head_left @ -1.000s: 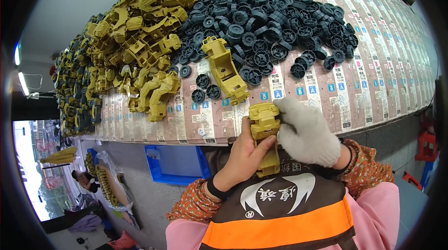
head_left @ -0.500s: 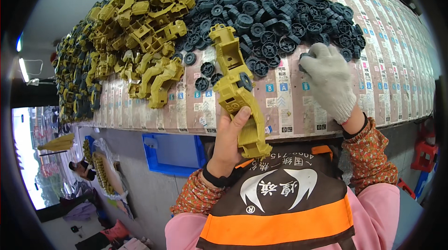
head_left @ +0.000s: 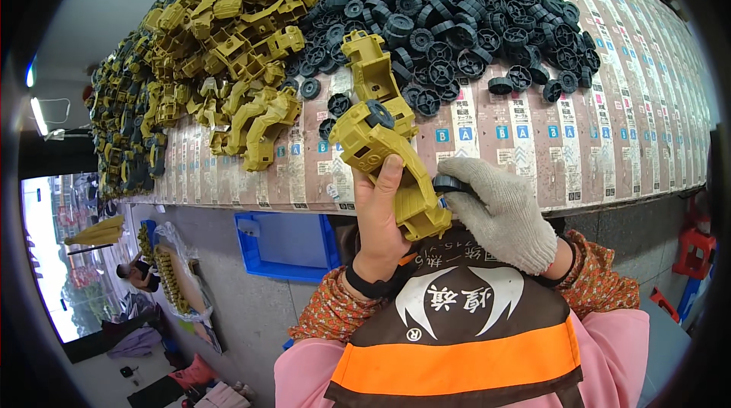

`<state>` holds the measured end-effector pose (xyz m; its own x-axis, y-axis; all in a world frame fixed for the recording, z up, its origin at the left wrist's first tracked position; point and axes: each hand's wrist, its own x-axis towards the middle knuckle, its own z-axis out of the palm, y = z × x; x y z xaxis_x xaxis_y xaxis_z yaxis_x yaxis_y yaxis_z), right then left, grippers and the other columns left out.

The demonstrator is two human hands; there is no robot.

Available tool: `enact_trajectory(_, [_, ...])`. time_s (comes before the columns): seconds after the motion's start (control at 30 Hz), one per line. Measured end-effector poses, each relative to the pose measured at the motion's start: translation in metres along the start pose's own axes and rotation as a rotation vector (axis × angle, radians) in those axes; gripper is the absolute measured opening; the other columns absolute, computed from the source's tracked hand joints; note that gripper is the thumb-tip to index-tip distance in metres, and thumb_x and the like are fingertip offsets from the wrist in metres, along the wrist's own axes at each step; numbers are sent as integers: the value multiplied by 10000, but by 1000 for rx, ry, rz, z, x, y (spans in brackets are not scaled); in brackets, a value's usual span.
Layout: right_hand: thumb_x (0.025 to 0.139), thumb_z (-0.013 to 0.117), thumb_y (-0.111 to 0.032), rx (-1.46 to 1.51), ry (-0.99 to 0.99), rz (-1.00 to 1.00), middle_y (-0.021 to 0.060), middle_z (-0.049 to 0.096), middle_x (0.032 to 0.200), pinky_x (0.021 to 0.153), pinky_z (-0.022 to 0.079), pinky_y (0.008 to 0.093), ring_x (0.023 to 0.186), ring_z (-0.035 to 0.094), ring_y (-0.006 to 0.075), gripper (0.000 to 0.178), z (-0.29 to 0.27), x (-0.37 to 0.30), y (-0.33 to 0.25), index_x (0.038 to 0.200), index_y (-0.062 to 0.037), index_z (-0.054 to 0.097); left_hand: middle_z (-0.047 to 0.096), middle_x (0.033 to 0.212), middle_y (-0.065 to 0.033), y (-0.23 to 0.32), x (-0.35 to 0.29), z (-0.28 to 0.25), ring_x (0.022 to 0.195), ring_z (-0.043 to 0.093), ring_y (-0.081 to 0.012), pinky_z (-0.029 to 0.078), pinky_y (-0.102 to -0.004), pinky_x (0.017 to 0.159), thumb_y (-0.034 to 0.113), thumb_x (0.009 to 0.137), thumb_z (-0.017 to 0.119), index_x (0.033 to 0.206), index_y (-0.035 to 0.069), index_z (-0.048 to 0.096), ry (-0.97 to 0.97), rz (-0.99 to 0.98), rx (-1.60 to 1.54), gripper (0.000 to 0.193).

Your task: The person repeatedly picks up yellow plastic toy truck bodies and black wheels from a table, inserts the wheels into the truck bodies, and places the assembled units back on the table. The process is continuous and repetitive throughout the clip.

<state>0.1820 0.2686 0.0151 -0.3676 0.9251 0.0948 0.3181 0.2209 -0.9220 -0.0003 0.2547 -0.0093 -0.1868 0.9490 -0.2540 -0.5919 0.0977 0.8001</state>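
Note:
My bare left hand (head_left: 381, 214) grips a yellow plastic toy truck body (head_left: 371, 141) by its near end, thumb on top. One dark wheel (head_left: 378, 114) sits on the side of that body. My right hand (head_left: 499, 210), in a grey-white knit glove, pinches a dark toy wheel (head_left: 452, 184) between thumb and fingers. This wheel is right beside the near end of the truck body; whether they touch I cannot tell. Beyond my hands lies a big heap of dark wheels (head_left: 442, 27).
Yellow truck bodies (head_left: 236, 50) are piled at the left of the covered table (head_left: 548, 156). Farther left stand bodies with dark wheels (head_left: 126, 111). A blue bin (head_left: 285, 269) is below the table edge. Red stools (head_left: 694, 249) stand at the right.
My right hand has come from the edge of the wheel heap back toward me, bringing a wheel to the truck body. My left hand has shifted slightly with the body.

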Motion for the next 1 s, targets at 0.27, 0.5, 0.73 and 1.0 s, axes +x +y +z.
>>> enact_trajectory(0.27, [953,680,-14,-10,24,13,213,747,991,761,596,412,900,763,386,329,1,0,5,1281,-17,650,653,1191,-28,-2,-2,1,1033,680,-136,625,-325,826,234,1083,659,1377,121,543,-17,20,3,336])
enact_trajectory(0.5, [965,627,0,52,-12,-79,252,739,1039,776,593,453,929,747,450,354,8,-5,4,1318,15,632,653,1210,-39,-3,-4,0,1017,683,-146,603,-320,846,214,1077,673,1392,95,528,-47,63,50,367])
enact_trajectory(0.73, [942,615,-7,-4,-84,25,265,722,1051,796,589,450,956,738,443,372,0,-10,-7,1313,14,636,647,1239,-48,-6,-10,3,1046,675,-148,590,-327,884,231,1078,675,1424,83,511,-19,153,117,410])
enact_trajectory(1.0, [968,646,-64,506,-112,422,117,749,1050,797,592,322,895,715,155,384,1,-1,0,1334,49,635,637,1280,-34,-3,-2,-7,1080,669,-136,595,-327,914,177,1088,657,1443,86,498,-57,13,-39,400])
